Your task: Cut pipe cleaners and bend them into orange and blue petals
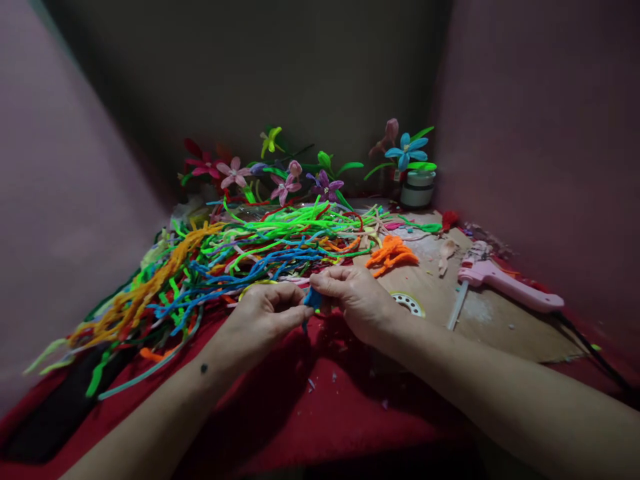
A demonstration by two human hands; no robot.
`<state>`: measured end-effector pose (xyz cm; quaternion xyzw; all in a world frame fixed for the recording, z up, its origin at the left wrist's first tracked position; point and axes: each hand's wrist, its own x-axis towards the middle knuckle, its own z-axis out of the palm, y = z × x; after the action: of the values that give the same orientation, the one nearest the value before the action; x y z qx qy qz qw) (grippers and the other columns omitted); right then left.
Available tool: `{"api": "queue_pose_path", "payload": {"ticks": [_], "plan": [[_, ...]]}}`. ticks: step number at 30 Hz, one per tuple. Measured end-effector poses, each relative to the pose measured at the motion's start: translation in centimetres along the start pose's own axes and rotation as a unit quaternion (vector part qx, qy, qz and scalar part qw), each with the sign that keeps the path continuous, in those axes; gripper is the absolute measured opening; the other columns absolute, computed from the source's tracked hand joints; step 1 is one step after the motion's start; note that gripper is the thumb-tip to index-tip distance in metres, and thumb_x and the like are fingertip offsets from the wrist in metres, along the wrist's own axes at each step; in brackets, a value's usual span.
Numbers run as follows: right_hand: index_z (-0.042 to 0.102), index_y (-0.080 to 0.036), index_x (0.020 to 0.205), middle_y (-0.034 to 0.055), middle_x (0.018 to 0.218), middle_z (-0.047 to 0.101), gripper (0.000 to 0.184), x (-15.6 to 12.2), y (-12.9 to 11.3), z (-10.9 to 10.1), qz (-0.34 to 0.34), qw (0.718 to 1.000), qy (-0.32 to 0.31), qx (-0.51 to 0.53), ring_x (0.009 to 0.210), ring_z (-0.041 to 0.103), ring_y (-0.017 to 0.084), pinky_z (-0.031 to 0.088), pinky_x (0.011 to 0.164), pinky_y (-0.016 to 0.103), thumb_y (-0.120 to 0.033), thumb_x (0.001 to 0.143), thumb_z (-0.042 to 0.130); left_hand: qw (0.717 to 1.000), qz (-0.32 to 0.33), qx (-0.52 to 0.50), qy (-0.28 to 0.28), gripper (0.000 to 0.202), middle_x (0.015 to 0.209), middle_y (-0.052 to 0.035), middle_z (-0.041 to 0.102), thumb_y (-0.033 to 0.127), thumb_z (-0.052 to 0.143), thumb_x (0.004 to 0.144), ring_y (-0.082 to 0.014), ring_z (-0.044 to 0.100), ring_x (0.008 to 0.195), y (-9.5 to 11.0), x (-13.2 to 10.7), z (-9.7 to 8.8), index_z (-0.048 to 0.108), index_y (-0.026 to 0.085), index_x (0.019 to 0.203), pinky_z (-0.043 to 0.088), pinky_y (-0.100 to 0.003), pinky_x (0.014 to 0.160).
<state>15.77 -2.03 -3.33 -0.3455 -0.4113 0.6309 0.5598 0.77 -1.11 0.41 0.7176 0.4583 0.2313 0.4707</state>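
Between my two hands is a small blue pipe-cleaner piece [313,299], pinched from both sides above the front of the red cloth. My left hand [267,310] grips its left side with thumb and forefinger. From the right, my right hand [353,297] pinches its upper part, fingers closed. A short blue end hangs below the fingertips; the rest of its shape is hidden. Just behind the hands lies a wide heap of loose pipe cleaners [280,233] in green, blue, orange and other colours. Right of the heap sits a bundle of orange looped pipe cleaners [391,255].
A pink glue gun [510,285] with a cord lies on the cardboard [500,333] at right. A white spool [407,305] is beside my right wrist. Pipe-cleaner flowers [327,187] stand along the back, near a small jar [418,189]. Red cloth [350,413] covers the front.
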Motion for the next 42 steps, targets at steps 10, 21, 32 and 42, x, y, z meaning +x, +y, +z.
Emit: {"api": "queue_pose_path", "payload": {"ticks": [10,21,32,42], "plan": [[0.056,-0.014,0.058,-0.004,0.054,0.051,0.024,-0.4,-0.8,0.4,-0.008,0.998,0.005,-0.059,0.051,0.043,0.007,0.032,0.052,0.024,-0.032,0.065,0.071,0.993,-0.032,-0.08,0.082,0.024,0.042,0.0054,0.046,0.036,0.066,0.071,-0.0058,0.034,0.037,0.0,-0.5,0.3,0.056,0.014,0.065,0.023,-0.019,0.039],[0.055,-0.015,0.054,-0.0052,0.048,0.047,0.027,-1.1,-1.2,1.0,0.016,0.989,-0.028,-0.144,0.047,0.039,0.007,0.028,0.047,0.023,-0.035,0.066,0.069,0.958,-0.058,-0.279,0.041,0.021,0.055,0.0046,0.05,0.028,0.072,0.069,-0.0015,0.034,0.041,-1.1,0.1,-0.4,0.063,0.014,0.082,0.024,-0.015,0.04],[0.062,-0.014,0.051,-0.0035,0.048,0.053,0.025,-0.8,-0.5,0.5,0.06,0.992,-0.06,-0.095,0.047,0.041,0.008,0.03,0.05,0.024,-0.035,0.06,0.073,0.949,-0.052,-0.307,0.055,0.024,0.054,0.0052,0.051,0.027,0.073,0.067,-0.0024,0.036,0.04,-0.9,0.2,0.0,0.065,0.018,0.088,0.026,-0.015,0.039],[0.059,-0.016,0.056,-0.0021,0.05,0.055,0.018,-1.0,-0.5,0.8,0.084,0.98,-0.055,-0.174,0.045,0.043,0.008,0.029,0.046,0.023,-0.028,0.068,0.062,0.981,-0.035,-0.188,0.047,0.021,0.054,0.0058,0.047,0.035,0.066,0.073,-0.0038,0.036,0.045,-0.7,0.1,-0.4,0.06,0.015,0.069,0.027,-0.017,0.042]]}}
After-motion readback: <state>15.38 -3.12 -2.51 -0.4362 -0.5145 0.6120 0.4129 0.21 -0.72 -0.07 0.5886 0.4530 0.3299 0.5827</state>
